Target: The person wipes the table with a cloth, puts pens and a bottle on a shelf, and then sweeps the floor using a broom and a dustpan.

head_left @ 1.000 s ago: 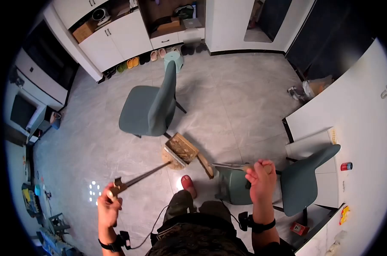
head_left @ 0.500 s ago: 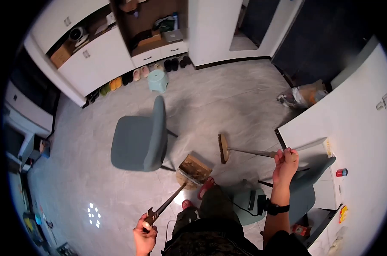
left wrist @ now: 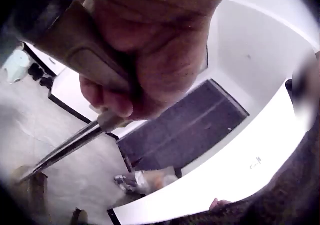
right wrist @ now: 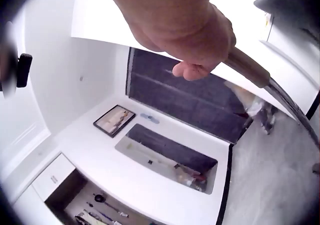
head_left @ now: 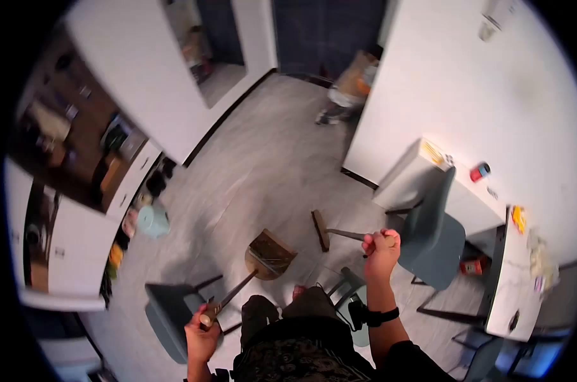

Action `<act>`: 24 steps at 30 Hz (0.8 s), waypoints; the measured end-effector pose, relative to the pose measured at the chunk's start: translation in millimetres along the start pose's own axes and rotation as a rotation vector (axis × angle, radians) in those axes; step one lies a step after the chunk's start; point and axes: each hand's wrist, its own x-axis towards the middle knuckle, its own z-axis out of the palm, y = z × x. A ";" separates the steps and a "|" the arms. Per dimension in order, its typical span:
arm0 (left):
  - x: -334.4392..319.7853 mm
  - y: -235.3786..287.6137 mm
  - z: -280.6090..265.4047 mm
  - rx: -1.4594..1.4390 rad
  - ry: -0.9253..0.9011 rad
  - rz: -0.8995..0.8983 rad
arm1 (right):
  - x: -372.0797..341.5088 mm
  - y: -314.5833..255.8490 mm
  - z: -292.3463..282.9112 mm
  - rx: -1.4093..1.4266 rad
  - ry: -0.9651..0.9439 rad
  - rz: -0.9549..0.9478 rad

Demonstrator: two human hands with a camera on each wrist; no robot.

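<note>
My left hand [head_left: 200, 336] grips the wooden end of a long dustpan handle [head_left: 234, 290]. The dustpan [head_left: 263, 246], brownish with raised walls, is low over the floor ahead of my feet, its inside facing up. In the left wrist view, the curled fingers wrap the thick handle grip [left wrist: 75, 45]. My right hand [head_left: 382, 256] holds a broom by the top of its handle [head_left: 345, 234]. The narrow broom head [head_left: 320, 230] is at floor level, right of the dustpan and apart from it. The right wrist view shows the hand round the broom's wooden grip [right wrist: 247, 67].
A grey-green chair [head_left: 164, 328] stands at my left, another [head_left: 436, 254] at my right. A pale green stool [head_left: 153, 221] is by the shoe cabinet [head_left: 84, 245]. Bags [head_left: 352, 86] lie near the dark door. A white table [head_left: 516, 286] is at the far right.
The head view has turned right, so the chair that was ahead is now at lower left. The broom head swung forward, away from beside the dustpan. Both hands keep their hold.
</note>
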 end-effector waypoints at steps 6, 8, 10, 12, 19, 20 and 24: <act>176.8 87.7 61.3 0.211 -0.383 0.014 | 29.3 -9.0 -31.7 0.099 0.307 -0.080; 233.0 111.7 95.7 0.234 -0.496 0.049 | 41.7 -11.3 -37.3 0.101 0.415 -0.103; 290.5 129.1 133.8 0.308 -0.611 0.183 | 55.3 -11.4 -42.1 0.106 0.481 -0.178; 348.6 148.1 172.6 0.387 -0.725 0.335 | 65.3 -11.0 -39.5 0.100 0.505 -0.249; 469.9 236.9 333.8 0.531 -1.147 0.756 | 74.4 -21.0 6.6 -0.011 0.681 -0.135; 477.9 249.6 356.7 0.564 -1.190 0.771 | 74.3 -18.9 5.1 -0.064 0.706 -0.119; 499.0 283.6 449.1 0.617 -1.349 0.877 | 75.5 -12.9 11.7 -0.296 0.812 -0.063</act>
